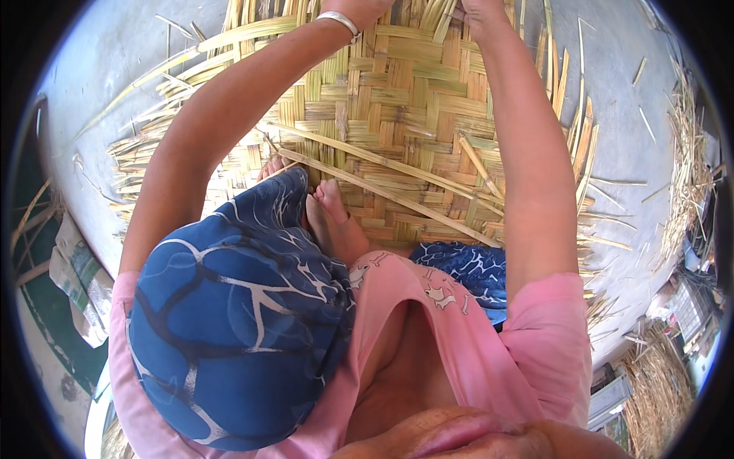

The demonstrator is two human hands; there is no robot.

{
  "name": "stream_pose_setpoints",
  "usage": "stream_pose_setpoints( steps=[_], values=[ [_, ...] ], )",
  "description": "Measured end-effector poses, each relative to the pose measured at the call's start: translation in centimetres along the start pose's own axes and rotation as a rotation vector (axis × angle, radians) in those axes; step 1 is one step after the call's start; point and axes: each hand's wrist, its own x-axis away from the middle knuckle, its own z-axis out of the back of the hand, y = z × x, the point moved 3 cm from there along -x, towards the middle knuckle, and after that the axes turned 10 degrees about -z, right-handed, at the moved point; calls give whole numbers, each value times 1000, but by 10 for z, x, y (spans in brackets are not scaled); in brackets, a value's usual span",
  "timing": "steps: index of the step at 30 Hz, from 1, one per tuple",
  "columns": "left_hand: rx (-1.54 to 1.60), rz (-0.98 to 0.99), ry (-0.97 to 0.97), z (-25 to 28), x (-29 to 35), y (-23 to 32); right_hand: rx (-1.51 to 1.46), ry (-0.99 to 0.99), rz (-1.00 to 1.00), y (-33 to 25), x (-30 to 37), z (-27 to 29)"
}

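A woven mat [397, 99] of flat yellow-green bamboo strips lies on the grey floor in front of me. Both my arms reach forward over it to its far edge at the top of the view. My left hand [359, 9], with a silver bangle on the wrist, is mostly cut off by the frame's top edge. Among the loose upright strips [443, 19] at the mat's far edge sits my right hand [482, 11], also largely cut off. Whether either hand grips a strip cannot be told. My bare feet [329, 210] rest on the mat, my knee in blue patterned cloth beside them.
Long loose bamboo strips [382, 164] lie diagonally across the mat. Unwoven strip ends fan out at the left [138, 153] and right [589, 176] edges. Scraps and dry shavings [688, 153] litter the grey floor at right. Folded sacks [76, 275] lie at left.
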Motion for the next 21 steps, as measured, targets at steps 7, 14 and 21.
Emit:
stream_pose_setpoints(
  steps=[7, 14, 21],
  values=[
    [84, -23, -147, 7, 2, 27, -18, -208, -52, -15, 27, -9],
    [-100, -286, -398, 7, -22, 12, -169, -283, -78, -1, 15, 7],
    [-90, -291, -596, -10, -42, -1, -293, -264, -12, 12, 31, 23]
  ],
)
